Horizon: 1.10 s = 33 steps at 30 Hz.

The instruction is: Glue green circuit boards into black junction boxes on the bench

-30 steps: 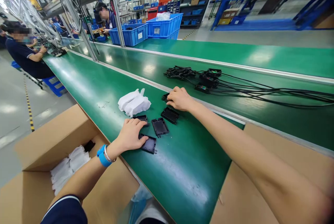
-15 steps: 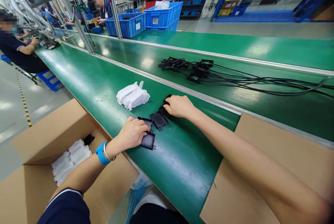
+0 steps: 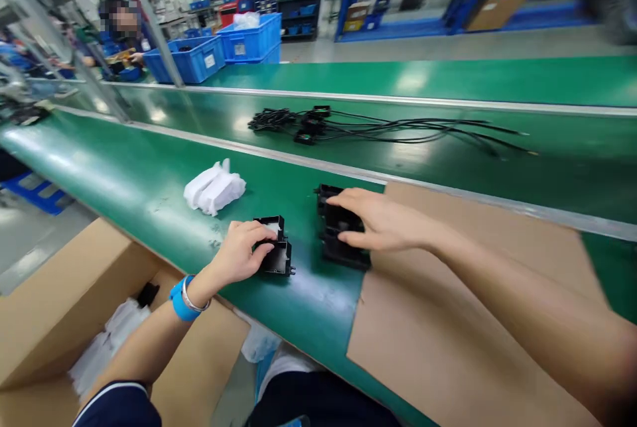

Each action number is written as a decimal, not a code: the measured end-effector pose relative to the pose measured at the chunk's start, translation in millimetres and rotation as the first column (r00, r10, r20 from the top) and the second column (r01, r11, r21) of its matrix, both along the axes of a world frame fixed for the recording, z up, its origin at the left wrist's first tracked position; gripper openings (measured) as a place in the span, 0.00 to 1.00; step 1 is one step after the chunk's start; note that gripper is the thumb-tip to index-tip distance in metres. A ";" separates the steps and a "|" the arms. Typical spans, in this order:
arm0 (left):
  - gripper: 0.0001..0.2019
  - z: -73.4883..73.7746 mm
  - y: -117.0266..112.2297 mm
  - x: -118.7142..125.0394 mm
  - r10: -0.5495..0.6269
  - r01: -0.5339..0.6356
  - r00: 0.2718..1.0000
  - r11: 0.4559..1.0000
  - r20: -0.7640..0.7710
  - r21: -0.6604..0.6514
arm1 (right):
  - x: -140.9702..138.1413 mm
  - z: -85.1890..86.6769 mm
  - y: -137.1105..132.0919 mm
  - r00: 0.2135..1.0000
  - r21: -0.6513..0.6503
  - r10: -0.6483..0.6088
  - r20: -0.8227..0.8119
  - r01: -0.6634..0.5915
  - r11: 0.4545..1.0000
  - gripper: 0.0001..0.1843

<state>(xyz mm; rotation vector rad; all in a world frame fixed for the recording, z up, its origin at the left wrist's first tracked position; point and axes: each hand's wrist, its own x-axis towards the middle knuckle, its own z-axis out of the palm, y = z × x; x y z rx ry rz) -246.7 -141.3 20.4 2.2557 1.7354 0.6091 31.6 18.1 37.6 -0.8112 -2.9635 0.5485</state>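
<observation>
My left hand [image 3: 237, 253] is closed round a pair of black plastic covers [image 3: 273, 251], one standing on edge against the other on the green bench top [image 3: 149, 182]. My right hand [image 3: 381, 220] grips a small stack of black plastic covers [image 3: 338, 228] between thumb and fingers, right at the edge of a brown cardboard sheet [image 3: 448, 321]. A blue band sits on my left wrist.
A white foam wrapper bundle [image 3: 213, 187] lies left of the covers. Black cabled boxes [image 3: 311, 125] lie on the conveyor belt beyond the rail. An open carton [image 3: 60, 307] with white wrappers stands at lower left. Blue crates [image 3: 249, 42] and a seated person [image 3: 122, 22] are far back.
Both hands gathered the scattered covers into two groups. My right hand slid its stack rightward to the cardboard edge. The view swung right.
</observation>
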 end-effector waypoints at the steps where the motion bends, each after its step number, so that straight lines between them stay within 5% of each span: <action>1: 0.09 3.5 13.5 12.4 -0.034 0.034 0.999 0.999 -0.024 0.021 | 29.8 0.8 -13.2 0.999 -0.011 0.002 -0.043 -0.003 1.000 0.37; 4: 0.11 11.3 70.4 69.2 -0.158 0.164 0.983 0.984 -0.090 0.073 | 102.9 -2.3 -62.5 0.997 -0.002 -0.054 -0.063 0.054 0.999 0.37; 7: 0.12 11.5 133.4 150.1 -0.250 0.262 0.960 0.960 -0.122 0.094 | 137.6 -11.2 -99.1 0.988 0.059 -0.151 -0.017 0.151 0.987 0.36; 12: 0.14 -9.1 203.5 259.7 -0.385 0.398 0.916 0.907 -0.112 0.136 | 156.6 -28.9 -85.3 0.992 0.227 -0.123 0.000 0.120 0.967 0.32; 17: 0.16 -32.2 230.3 264.5 -0.470 0.480 0.876 0.871 -0.107 0.103 | 160.4 -40.4 -68.0 0.977 0.315 -0.200 -0.071 0.212 0.925 0.31; 19: 0.17 -36.4 230.3 253.7 -0.464 0.474 0.880 0.872 -0.101 0.120 | 173.0 -32.0 -71.3 0.976 0.340 -0.179 -0.121 0.210 0.917 0.33; 21: 0.19 -39.2 229.7 245.3 -0.448 0.452 0.892 0.878 -0.063 0.155 | 211.6 -10.2 -76.2 0.942 0.334 -0.307 -0.135 0.335 0.881 0.33; 23: 0.19 -41.8 231.1 240.7 -0.428 0.420 0.904 0.889 0.000 0.183 | 279.4 20.7 -82.2 0.758 0.327 -0.640 -0.122 0.640 0.696 0.27; 26: 0.17 -45.1 235.5 238.3 -0.413 0.396 0.909 0.897 0.052 0.194 | 404.9 60.8 -96.1 0.421 0.367 -0.896 -0.144 0.863 0.347 0.21; 28: 0.16 -46.1 237.3 238.3 -0.413 0.397 0.909 0.896 0.047 0.198 | 472.2 69.2 -105.0 0.188 0.375 -0.977 -0.099 0.916 0.139 0.18; 30: 0.15 -46.1 237.3 239.0 -0.409 0.395 0.912 0.897 0.035 0.197 | 509.8 60.6 -108.6 0.031 0.376 -0.999 -0.038 0.927 0.015 0.15; 33: 0.15 -45.9 236.0 240.6 -0.401 0.390 0.916 0.899 0.011 0.201 | 518.8 35.0 -105.9 -0.079 0.400 -0.997 -0.011 0.913 -0.077 0.15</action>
